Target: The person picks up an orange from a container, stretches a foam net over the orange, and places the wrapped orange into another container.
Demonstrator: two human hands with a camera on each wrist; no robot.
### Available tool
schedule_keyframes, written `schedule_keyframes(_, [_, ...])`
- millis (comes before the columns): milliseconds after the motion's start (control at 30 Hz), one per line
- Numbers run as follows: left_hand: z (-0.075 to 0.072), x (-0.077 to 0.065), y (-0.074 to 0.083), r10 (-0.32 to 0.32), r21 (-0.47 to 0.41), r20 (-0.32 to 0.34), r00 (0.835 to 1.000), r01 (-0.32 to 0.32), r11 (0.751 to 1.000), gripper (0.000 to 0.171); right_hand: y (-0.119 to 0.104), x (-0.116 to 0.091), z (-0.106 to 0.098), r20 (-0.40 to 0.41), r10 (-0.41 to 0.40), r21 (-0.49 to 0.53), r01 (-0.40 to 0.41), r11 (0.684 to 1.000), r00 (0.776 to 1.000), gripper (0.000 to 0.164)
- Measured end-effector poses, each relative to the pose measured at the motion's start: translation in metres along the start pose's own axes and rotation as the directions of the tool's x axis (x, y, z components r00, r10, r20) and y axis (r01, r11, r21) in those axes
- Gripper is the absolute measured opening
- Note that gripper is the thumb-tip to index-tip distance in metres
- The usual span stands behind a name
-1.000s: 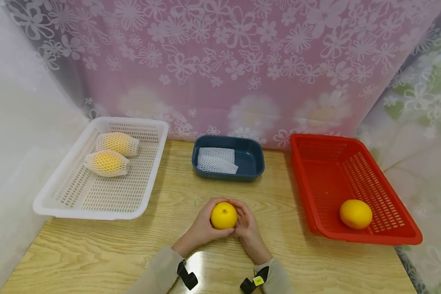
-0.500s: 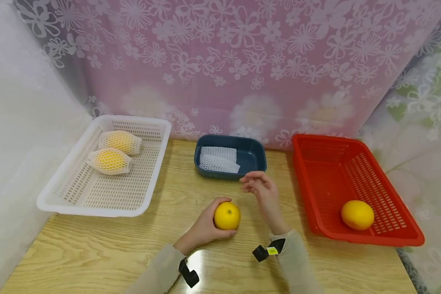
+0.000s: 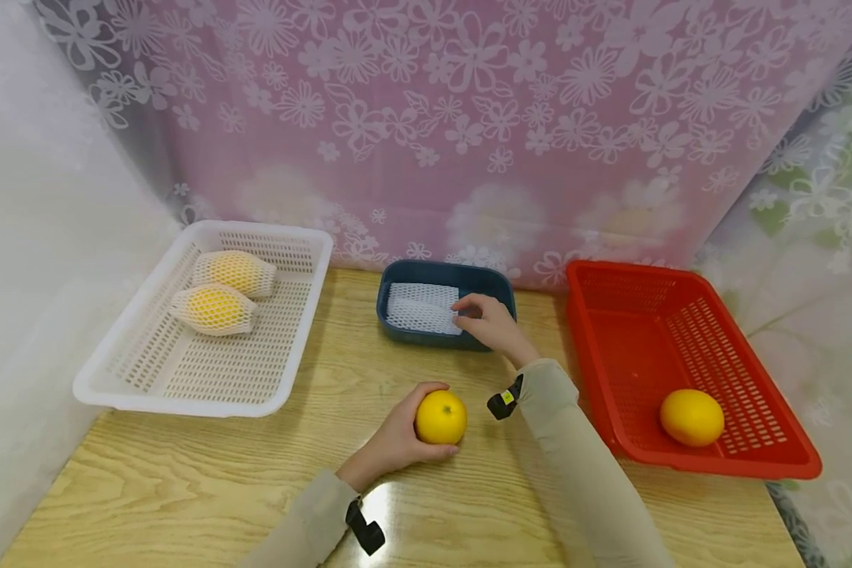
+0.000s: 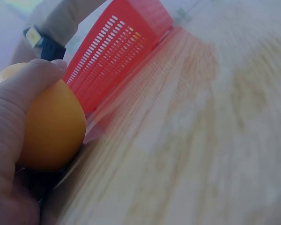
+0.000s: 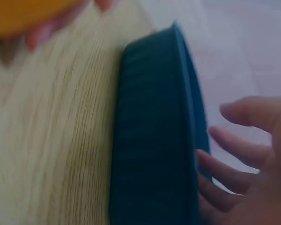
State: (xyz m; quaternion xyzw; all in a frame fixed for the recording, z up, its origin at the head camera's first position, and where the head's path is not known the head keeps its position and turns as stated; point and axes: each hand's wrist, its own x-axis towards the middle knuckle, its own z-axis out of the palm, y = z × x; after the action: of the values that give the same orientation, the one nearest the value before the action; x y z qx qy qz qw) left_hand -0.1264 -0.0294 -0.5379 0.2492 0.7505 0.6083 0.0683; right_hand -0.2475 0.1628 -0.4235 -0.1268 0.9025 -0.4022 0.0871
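Note:
My left hand [image 3: 401, 432] holds a round yellow-orange orange [image 3: 441, 418], thumb and fingers curled round its left side, low over the table. My right hand [image 3: 492, 322] reaches over the right part of a dark blue tray [image 3: 446, 342], its fingertips right at the end of the white foam net sleeves [image 3: 420, 306] lying in it. In the right wrist view, the right hand's fingers [image 5: 239, 145] are spread and loosely bent beside the tray rim, with nothing between them. The left wrist view shows the left thumb lying across the orange [image 4: 56, 122].
At the left stands a white basket [image 3: 184, 409] with two fruits [image 3: 214, 308] in foam nets. A red basket [image 3: 696, 465] at the right holds one bare orange [image 3: 692, 417]. A floral curtain [image 3: 426, 142] hangs behind the wooden table [image 3: 184, 489].
My right hand has let go of the orange and moved up and forward to the blue tray. The left hand keeps the orange in nearly the same place.

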Motion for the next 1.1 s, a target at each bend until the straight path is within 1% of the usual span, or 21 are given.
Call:
schedule_keyframes(33, [0.0, 0.0, 0.0, 0.004, 0.002, 0.0, 1.0, -0.004, 1.0, 0.087, 0.001, 0.004, 0.001, 0.02, 0.015, -0.032, -0.014, 0.999, 1.0, 0.035])
schedule_keyframes(133, [-0.001, -0.001, 0.001, 0.013, 0.008, 0.002, 1.0, -0.013, 1.0, 0.086, 0.005, 0.013, 0.004, 0.061, 0.069, -0.083, -0.064, 0.994, 0.996, 0.043])
schedule_keyframes(233, [-0.001, -0.001, 0.001, 0.023, 0.015, -0.001, 1.0, -0.023, 1.0, 0.085, 0.009, 0.019, 0.007, 0.065, 0.112, -0.114, -0.104, 0.988, 0.992, 0.049])
schedule_keyframes(300, [-0.001, -0.001, 0.001, 0.019, 0.014, -0.003, 1.0, -0.019, 1.0, 0.085, 0.01, 0.021, 0.009, 0.058, 0.121, -0.132, -0.112, 0.985, 0.991, 0.05])
schedule_keyframes(433, [-0.001, -0.001, 0.001, 0.009, 0.004, -0.003, 1.0, -0.009, 1.0, 0.084, 0.013, 0.022, 0.01, 0.039, 0.111, -0.13, -0.105, 0.986, 0.993, 0.043])
schedule_keyframes(567, [-0.001, 0.0, 0.002, 0.008, 0.005, -0.001, 1.0, -0.008, 1.0, 0.084, 0.014, 0.021, 0.01, 0.013, 0.111, -0.085, -0.11, 0.99, 0.994, 0.031])
schedule_keyframes(733, [-0.001, 0.0, 0.001, 0.018, 0.018, -0.001, 1.0, -0.018, 1.0, 0.085, 0.014, 0.02, 0.009, -0.015, 0.093, -0.048, -0.094, 0.994, 0.996, 0.024])
schedule_keyframes(800, [-0.001, -0.001, 0.0, 0.022, 0.019, -0.001, 1.0, -0.022, 1.0, 0.085, 0.014, 0.02, 0.007, -0.034, 0.081, -0.041, -0.083, 0.996, 0.996, 0.021])
schedule_keyframes(933, [-0.001, -0.001, 0.0, 0.006, 0.01, 0.0, 1.0, -0.006, 1.0, 0.086, 0.01, 0.019, -0.001, -0.084, 0.054, -0.037, -0.058, 0.998, 0.995, 0.02])
schedule_keyframes(1033, [-0.001, -0.001, 0.001, -0.009, 0.005, 0.0, 1.0, 0.009, 1.0, 0.087, 0.005, 0.016, -0.008, -0.119, 0.024, -0.019, -0.026, 0.999, 0.993, 0.02])
schedule_keyframes(1100, [-0.001, -0.001, 0.004, -0.014, 0.008, 0.001, 1.0, 0.014, 1.0, 0.088, 0.002, 0.014, -0.012, -0.136, 0.009, 0.011, -0.008, 1.0, 0.991, 0.019])
